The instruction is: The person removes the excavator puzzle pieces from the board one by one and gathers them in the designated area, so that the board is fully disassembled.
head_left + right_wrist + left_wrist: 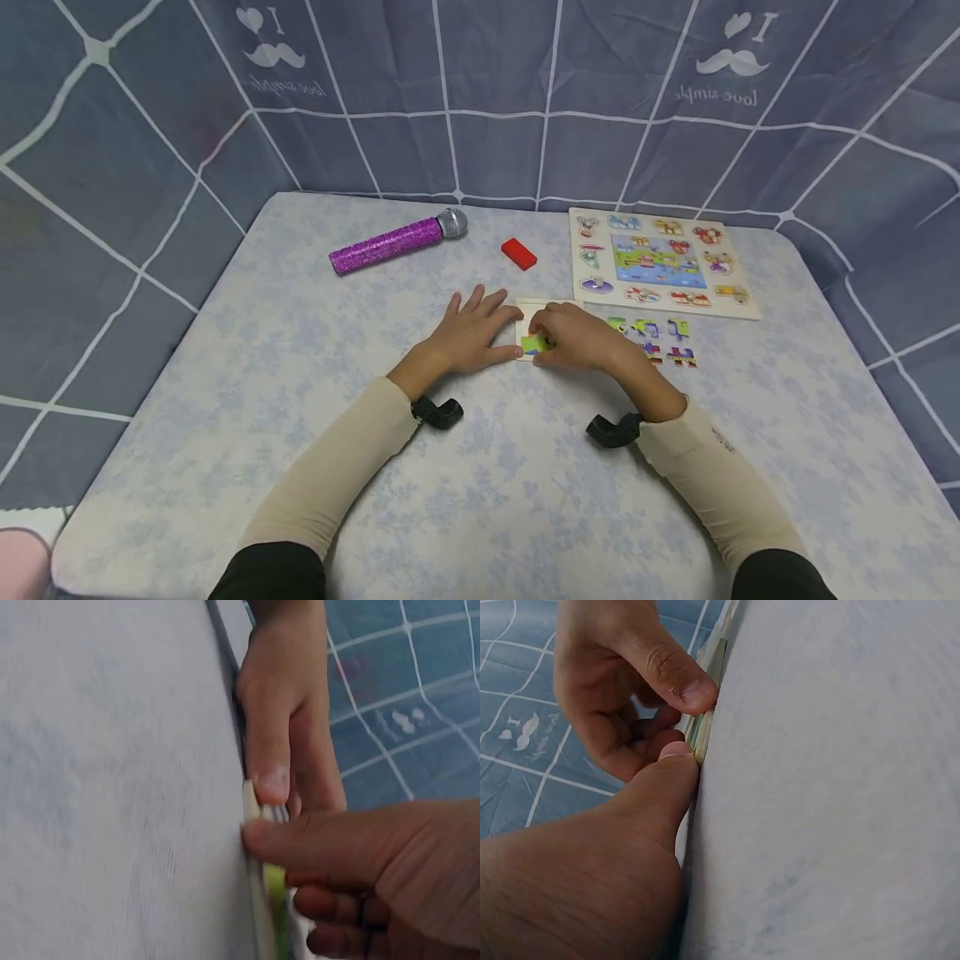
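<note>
A small pale puzzle board lies flat on the table between the two hands, with a green puzzle piece in its lower part. My left hand has its fingers spread. Its thumb and forefinger touch the board's left edge. The right hand reaches over the board with bent fingers, gripping a piece that they mostly cover. Its thumb rests on the near edge of the board. Several loose puzzle pieces lie just right of that hand.
Behind the hands lie a purple glitter microphone and a red block. A larger picture puzzle board stretches across the back right of the patterned tabletop. Blue-grey checked cloth hangs behind the table.
</note>
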### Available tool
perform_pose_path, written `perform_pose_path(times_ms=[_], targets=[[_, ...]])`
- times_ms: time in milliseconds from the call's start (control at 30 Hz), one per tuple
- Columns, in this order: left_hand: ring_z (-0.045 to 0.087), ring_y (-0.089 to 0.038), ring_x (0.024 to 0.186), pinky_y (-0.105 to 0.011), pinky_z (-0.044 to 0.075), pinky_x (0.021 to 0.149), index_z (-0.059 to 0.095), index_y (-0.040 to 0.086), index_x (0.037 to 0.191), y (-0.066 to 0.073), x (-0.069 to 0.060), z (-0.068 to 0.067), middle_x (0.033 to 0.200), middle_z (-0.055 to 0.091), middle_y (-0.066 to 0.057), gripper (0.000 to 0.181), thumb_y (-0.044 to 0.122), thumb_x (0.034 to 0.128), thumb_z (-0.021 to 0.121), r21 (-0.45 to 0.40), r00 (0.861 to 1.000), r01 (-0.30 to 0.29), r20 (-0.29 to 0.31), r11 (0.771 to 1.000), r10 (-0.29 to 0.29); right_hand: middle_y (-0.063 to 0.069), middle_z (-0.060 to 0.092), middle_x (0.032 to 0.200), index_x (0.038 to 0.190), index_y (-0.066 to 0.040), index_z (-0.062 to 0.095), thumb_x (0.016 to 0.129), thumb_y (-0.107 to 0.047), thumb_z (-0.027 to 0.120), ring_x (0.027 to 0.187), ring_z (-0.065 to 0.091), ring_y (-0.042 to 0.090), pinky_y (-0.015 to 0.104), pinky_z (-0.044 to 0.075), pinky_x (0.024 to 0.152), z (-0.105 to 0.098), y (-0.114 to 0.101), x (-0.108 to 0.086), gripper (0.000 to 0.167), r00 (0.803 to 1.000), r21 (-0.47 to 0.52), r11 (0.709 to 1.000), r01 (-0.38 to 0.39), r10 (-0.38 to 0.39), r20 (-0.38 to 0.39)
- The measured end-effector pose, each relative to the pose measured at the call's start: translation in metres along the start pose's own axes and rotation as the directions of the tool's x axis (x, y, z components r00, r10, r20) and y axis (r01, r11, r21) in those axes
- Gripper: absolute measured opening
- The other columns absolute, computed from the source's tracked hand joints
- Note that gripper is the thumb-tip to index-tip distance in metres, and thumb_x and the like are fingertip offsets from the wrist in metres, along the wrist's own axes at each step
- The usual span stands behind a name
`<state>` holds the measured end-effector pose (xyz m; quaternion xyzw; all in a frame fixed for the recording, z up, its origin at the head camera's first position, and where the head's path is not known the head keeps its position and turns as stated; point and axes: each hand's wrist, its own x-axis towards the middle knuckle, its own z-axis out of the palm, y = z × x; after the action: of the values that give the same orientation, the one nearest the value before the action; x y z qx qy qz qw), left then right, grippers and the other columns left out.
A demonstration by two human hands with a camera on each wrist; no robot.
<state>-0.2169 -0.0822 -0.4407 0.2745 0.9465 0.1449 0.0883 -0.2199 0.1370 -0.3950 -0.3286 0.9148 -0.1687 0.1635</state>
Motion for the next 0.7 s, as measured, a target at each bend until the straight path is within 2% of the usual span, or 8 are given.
perform_pose_path(times_ms=[67, 200, 300, 400, 500, 700], targets=[[0.005, -0.041, 0.152, -0.065, 0.004, 0.117, 0.04, 0.03, 0.151, 0.0, -0.001, -0.001, 0.167, 0.019, -0.009, 0.063, 0.063, 0.0986, 0.051, -0.001, 1.0, 0.003, -0.003, 1.0, -0.003, 0.007, 0.056, 0.094, 0.116, 0.0, 0.063, 0.085, -0.014, 0.083, 0.086, 0.051, 0.022, 0.036, 0.046, 0.077, 0.001, 0.006, 0.001, 0.039, 1.0, 0.097, 0.995, 0.013, -0.014, 0.01], [0.003, -0.04, 0.152, -0.064, 0.002, 0.117, 0.039, 0.03, 0.152, 0.001, -0.001, -0.001, 0.167, 0.017, -0.009, 0.064, 0.064, 0.0986, 0.051, -0.01, 1.0, 0.004, 0.011, 1.0, -0.004, 0.009, 0.052, 0.092, 0.113, -0.002, 0.056, 0.084, -0.007, 0.083, 0.082, 0.049, 0.022, 0.037, 0.044, 0.074, 0.002, 0.017, 0.002, 0.04, 0.997, 0.251, 0.965, 0.072, -0.075, 0.003], [0.002, -0.04, 0.153, -0.064, 0.002, 0.117, 0.038, 0.031, 0.152, 0.0, -0.001, -0.001, 0.168, 0.016, -0.009, 0.065, 0.065, 0.0986, 0.049, -0.015, 1.0, 0.007, 0.019, 1.0, -0.007, 0.01, 0.053, 0.093, 0.112, -0.003, 0.053, 0.084, -0.005, 0.083, 0.08, 0.049, 0.022, 0.037, 0.044, 0.072, 0.003, 0.021, 0.002, 0.041, 0.992, 0.301, 0.945, 0.127, -0.129, -0.015], [0.002, -0.039, 0.153, -0.064, 0.001, 0.117, 0.038, 0.031, 0.153, 0.0, -0.001, -0.001, 0.168, 0.016, -0.008, 0.065, 0.065, 0.0986, 0.049, -0.016, 1.0, 0.007, 0.018, 1.0, -0.007, 0.009, 0.057, 0.095, 0.111, -0.005, 0.054, 0.088, -0.002, 0.078, 0.079, 0.054, 0.021, 0.036, 0.047, 0.071, 0.003, 0.023, 0.0, 0.033, 0.986, 0.332, 0.929, 0.165, -0.163, -0.033], [0.002, -0.04, 0.153, -0.064, 0.001, 0.117, 0.039, 0.031, 0.152, 0.001, -0.001, -0.001, 0.168, 0.017, -0.009, 0.064, 0.065, 0.0988, 0.049, -0.018, 1.0, 0.005, 0.014, 1.0, -0.005, 0.008, 0.062, 0.097, 0.111, -0.007, 0.057, 0.093, 0.003, 0.069, 0.08, 0.059, 0.021, 0.037, 0.051, 0.072, 0.002, 0.025, -0.001, 0.023, 0.981, 0.329, 0.924, 0.193, -0.184, -0.06], [0.004, -0.041, 0.152, -0.065, 0.002, 0.117, 0.04, 0.03, 0.152, 0.002, -0.002, -0.003, 0.167, 0.018, -0.009, 0.063, 0.063, 0.0991, 0.05, -0.013, 1.0, 0.006, 0.012, 1.0, -0.006, 0.001, 0.065, 0.096, 0.107, -0.009, 0.064, 0.091, 0.004, 0.066, 0.08, 0.06, 0.016, 0.036, 0.051, 0.072, 0.001, 0.023, 0.001, 0.021, 0.974, 0.177, 0.96, 0.215, -0.198, -0.112]])
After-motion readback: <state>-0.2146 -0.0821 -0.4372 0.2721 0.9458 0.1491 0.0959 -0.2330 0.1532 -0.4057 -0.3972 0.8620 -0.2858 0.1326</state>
